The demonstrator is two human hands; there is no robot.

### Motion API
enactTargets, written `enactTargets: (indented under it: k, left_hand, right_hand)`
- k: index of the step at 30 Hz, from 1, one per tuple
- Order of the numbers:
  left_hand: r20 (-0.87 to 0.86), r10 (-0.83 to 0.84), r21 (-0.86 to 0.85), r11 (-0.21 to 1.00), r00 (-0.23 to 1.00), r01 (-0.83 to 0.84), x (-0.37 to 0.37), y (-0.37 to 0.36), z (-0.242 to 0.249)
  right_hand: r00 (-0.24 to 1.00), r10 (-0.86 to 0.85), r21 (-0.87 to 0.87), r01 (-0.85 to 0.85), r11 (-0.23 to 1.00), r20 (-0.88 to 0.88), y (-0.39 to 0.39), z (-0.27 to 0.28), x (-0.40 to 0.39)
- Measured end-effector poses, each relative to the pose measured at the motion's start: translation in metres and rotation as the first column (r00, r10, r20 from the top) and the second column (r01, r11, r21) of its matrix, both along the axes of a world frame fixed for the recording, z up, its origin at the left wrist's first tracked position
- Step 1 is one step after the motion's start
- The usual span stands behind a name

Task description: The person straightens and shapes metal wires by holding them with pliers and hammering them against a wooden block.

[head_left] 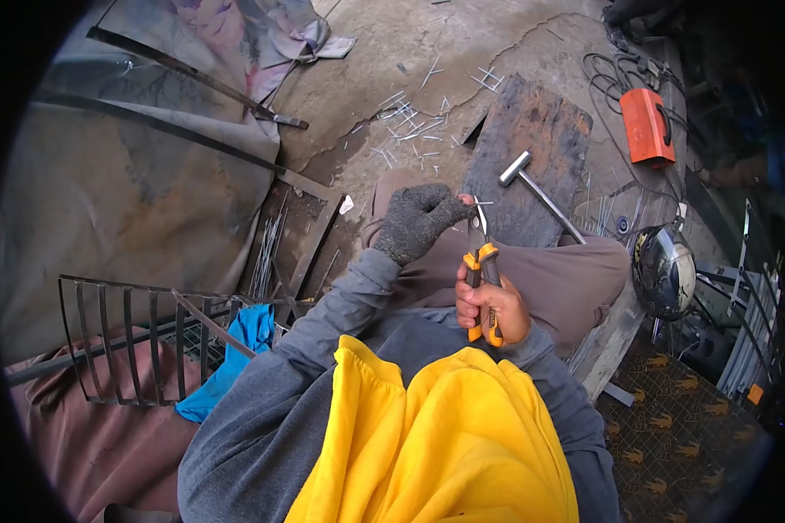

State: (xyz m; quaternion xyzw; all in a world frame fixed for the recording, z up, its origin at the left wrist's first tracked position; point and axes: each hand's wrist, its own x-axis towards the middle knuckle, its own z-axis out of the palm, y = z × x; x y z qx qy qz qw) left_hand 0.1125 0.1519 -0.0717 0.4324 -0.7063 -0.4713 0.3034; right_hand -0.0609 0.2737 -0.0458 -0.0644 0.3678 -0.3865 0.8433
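Observation:
My right hand [497,309], bare, is wrapped round the yellow-and-black handles of a pair of pliers [471,260]. The jaws point up and away from me, close to the fingertips of my left hand [417,220]. That hand wears a dark grey glove and pinches a thin, short metal rod [483,203] at the plier tips. Whether the jaws grip the rod is too small to tell. To the right, a metal hammer [539,195] rests with its head on a worn wooden board [532,131] and its handle end by my knee.
Cut rod pieces [406,122] litter the floor ahead. At right are an orange machine [645,127] with cables and a welding helmet [663,272]. Left stand a metal grille [139,344] with a blue cloth [232,359] and a big tarp [131,209]. Thin rods [269,253] lie beside it.

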Motion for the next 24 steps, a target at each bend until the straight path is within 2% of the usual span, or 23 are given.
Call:
enactTargets:
  k: [1,2,3,4,5,6,7,8,10,11,12,13,14,16,17,18,19,20,21,22,23,24]
  left_hand:
    - [0.000,0.000,0.001,1.000,1.000,0.000,-0.001,-0.001,0.001]
    - [-0.025,0.010,0.063,0.998,1.000,-0.009,-0.001,-0.001,0.003]
    - [-0.048,0.023,0.124,0.992,0.999,-0.017,-0.001,-0.001,0.005]
    - [-0.046,0.025,0.124,0.992,0.999,-0.019,-0.001,0.000,0.006]
    - [-0.107,0.046,0.162,0.986,0.993,-0.028,-0.002,0.002,0.007]
    - [-0.166,0.072,0.193,0.980,0.983,-0.039,0.000,-0.001,0.008]
    - [-0.159,0.086,0.197,0.979,0.984,-0.053,0.005,0.000,0.012]
    - [-0.125,0.107,0.211,0.974,0.986,-0.079,0.009,-0.003,0.017]
    - [-0.062,0.168,0.227,0.962,0.984,-0.150,0.017,-0.010,0.022]
    - [-0.063,0.163,0.225,0.964,0.985,-0.145,0.023,-0.013,0.024]
    - [-0.063,0.208,0.183,0.964,0.976,-0.194,0.030,-0.017,0.025]
    - [-0.065,0.256,0.142,0.959,0.964,-0.245,0.035,-0.020,0.025]
    - [-0.067,0.257,0.143,0.959,0.964,-0.245,0.038,-0.021,0.025]
    - [-0.084,0.287,0.141,0.951,0.954,-0.274,0.046,-0.023,0.022]
    - [-0.091,0.302,0.139,0.947,0.949,-0.289,0.049,-0.024,0.021]
    - [-0.075,0.259,0.013,0.966,0.963,-0.259,0.052,-0.025,0.018]
    - [-0.073,0.259,0.009,0.966,0.963,-0.259,0.051,-0.025,0.022]
    - [-0.081,0.302,0.144,0.947,0.950,-0.289,0.048,-0.024,0.027]
    - [-0.083,0.344,0.275,0.910,0.935,-0.311,0.047,-0.024,0.031]
    - [-0.083,0.341,0.268,0.913,0.936,-0.309,0.046,-0.023,0.033]
    - [-0.091,0.320,0.254,0.923,0.943,-0.288,0.046,-0.022,0.035]
    - [-0.099,0.298,0.245,0.932,0.949,-0.267,0.045,-0.022,0.035]
  right_hand:
    - [0.982,-0.014,0.054,0.004,0.999,0.189,0.003,-0.005,0.002]
    - [0.952,-0.014,0.060,-0.004,0.998,0.306,0.004,-0.009,0.005]
    - [0.952,-0.013,0.060,-0.006,0.998,0.307,0.007,-0.011,0.009]
    - [0.840,-0.036,0.087,-0.014,0.996,0.542,0.008,-0.010,0.017]
    - [0.669,-0.058,0.109,-0.034,0.993,0.741,0.007,-0.009,0.023]
    - [0.768,-0.050,0.070,0.006,0.998,0.639,0.005,-0.009,0.026]
    - [0.764,-0.043,0.075,-0.008,0.997,0.644,0.005,-0.009,0.028]
    - [0.848,-0.090,0.092,0.049,0.995,0.522,0.001,-0.008,0.027]
    - [0.966,-0.132,0.091,0.114,0.989,0.223,-0.011,-0.006,0.017]
    - [0.991,-0.123,0.092,0.118,0.989,0.044,-0.017,-0.003,0.012]
    - [0.978,-0.066,0.009,0.070,0.998,-0.198,-0.022,0.002,0.006]
    - [0.901,-0.024,-0.055,0.000,0.998,-0.433,-0.029,0.007,0.002]
    - [0.900,-0.024,-0.055,0.000,0.998,-0.435,-0.036,0.003,-0.001]
    - [0.585,-0.208,-0.383,-0.193,0.903,-0.784,-0.054,-0.006,-0.003]
    - [0.588,-0.206,-0.385,-0.196,0.902,-0.782,-0.066,-0.004,0.001]
    - [0.401,-0.299,-0.423,-0.269,0.865,-0.866,-0.081,-0.001,0.007]
    - [0.198,-0.395,-0.441,-0.346,0.828,-0.897,-0.093,0.001,0.011]
    - [0.199,-0.400,-0.446,-0.343,0.827,-0.895,-0.102,-0.007,0.011]
    - [0.009,-0.391,-0.349,-0.469,0.811,-0.920,-0.110,-0.021,0.011]
    - [-0.182,-0.390,-0.227,-0.568,0.791,-0.903,-0.115,-0.026,0.011]
    - [-0.182,-0.394,-0.232,-0.566,0.791,-0.901,-0.115,-0.030,0.009]
    - [-0.065,-0.237,-0.164,-0.547,0.821,-0.969,-0.112,-0.034,0.005]
